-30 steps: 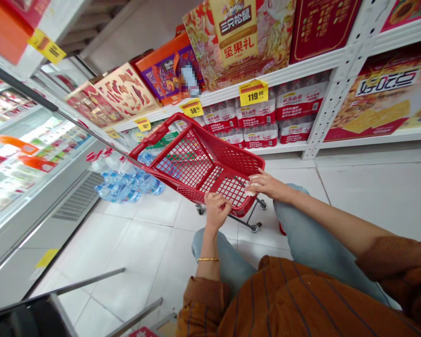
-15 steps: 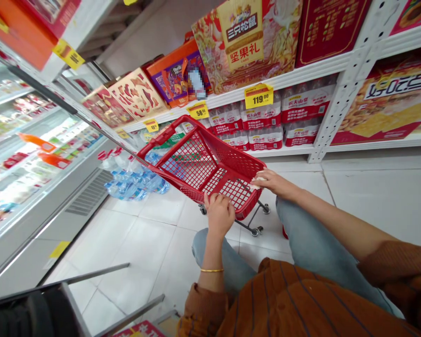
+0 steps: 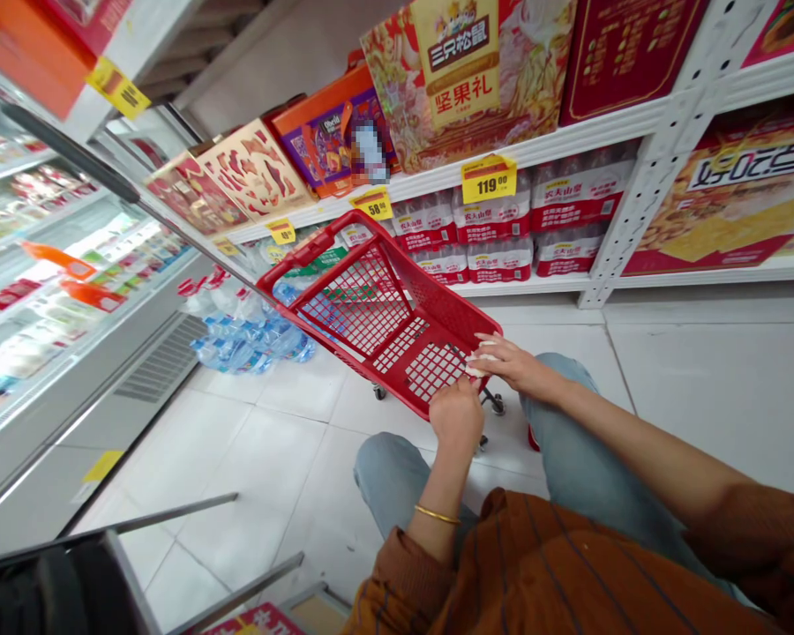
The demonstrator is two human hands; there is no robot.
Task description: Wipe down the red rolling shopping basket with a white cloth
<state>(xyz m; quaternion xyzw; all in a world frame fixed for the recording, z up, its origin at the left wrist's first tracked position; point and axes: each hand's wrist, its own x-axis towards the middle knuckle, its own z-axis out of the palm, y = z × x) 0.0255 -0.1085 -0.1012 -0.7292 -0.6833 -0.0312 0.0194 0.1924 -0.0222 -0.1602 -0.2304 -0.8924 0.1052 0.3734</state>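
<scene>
A small red plastic shopping cart (image 3: 430, 287) stands in front of me, its basket of open mesh and its handle pointing away to the left. My left hand (image 3: 456, 413) is closed over the near rim of the basket, fingers curled inward and partly hidden. Just right of it, my right hand (image 3: 517, 366) presses a crumpled white cloth or tissue (image 3: 482, 365) against the rim by the near right corner. The two hands almost touch at the cloth.
Shelves on the far side hold gift boxes (image 3: 467, 75) and red-wrapped bottle packs (image 3: 496, 216). Large water bottles (image 3: 251, 339) sit on the floor behind the cart. A refrigerated display (image 3: 106, 370) runs along the left. A dark metal-framed object (image 3: 59, 586) occupies the lower left.
My left hand has slid right along the near rim, closing up beside my right hand. The right hand with the white cloth has shifted slightly left and down along the cart's edge.
</scene>
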